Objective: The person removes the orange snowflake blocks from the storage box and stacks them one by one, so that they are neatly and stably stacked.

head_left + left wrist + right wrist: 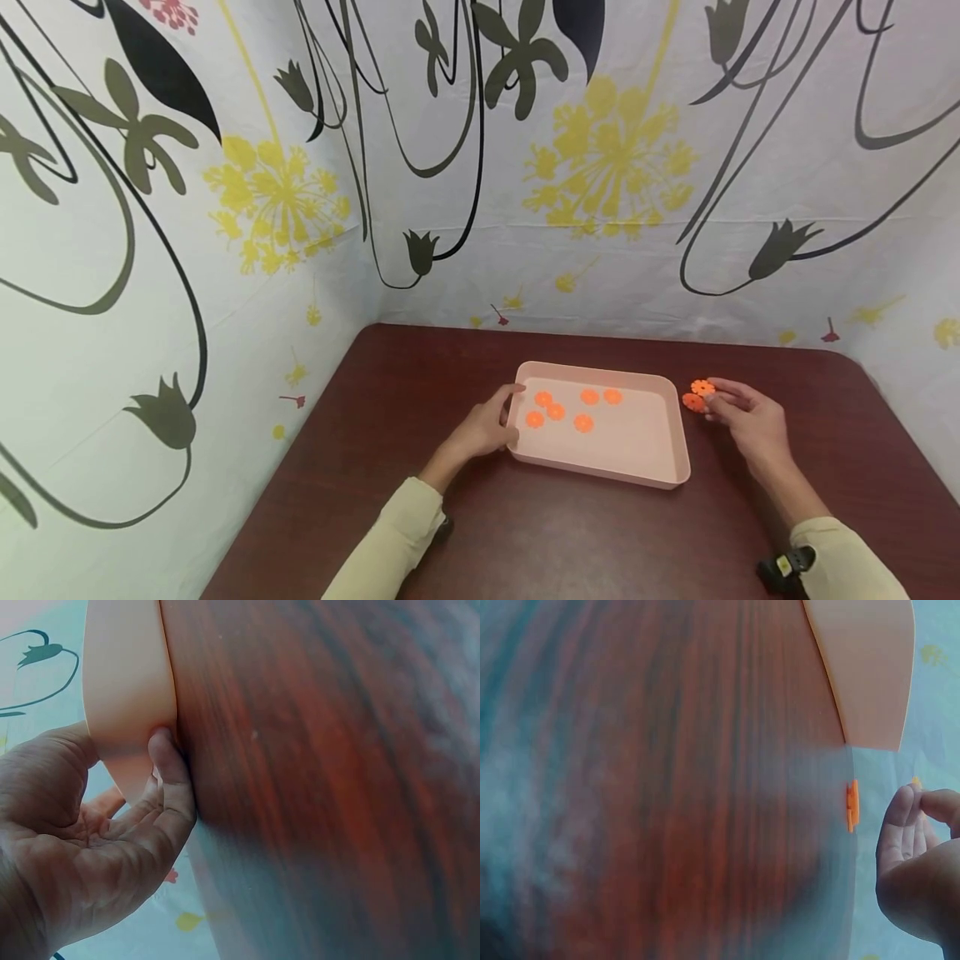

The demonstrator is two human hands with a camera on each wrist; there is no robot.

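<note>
A shallow peach tray [637, 442] lies on the table with several orange notched discs [583, 423] in it. At its left end my left hand [480, 427] grips the tray wall [131, 682], fingertips against the outside. To the right of the tray, my right hand [757, 421] pinches an orange notched disc [702, 387] between thumb and fingers, just above the tabletop. Another orange disc [693, 403] is close below it, and in the right wrist view orange plastic [853, 806] sits at the table surface. Only a sliver of the pinched disc [916, 781] shows there.
The dark reddish-brown table [585, 533] has rounded far corners. A white cloth backdrop [465, 192] with printed flowers and vines hangs behind it and along the left side. A black strap device [786, 568] is on the right wrist.
</note>
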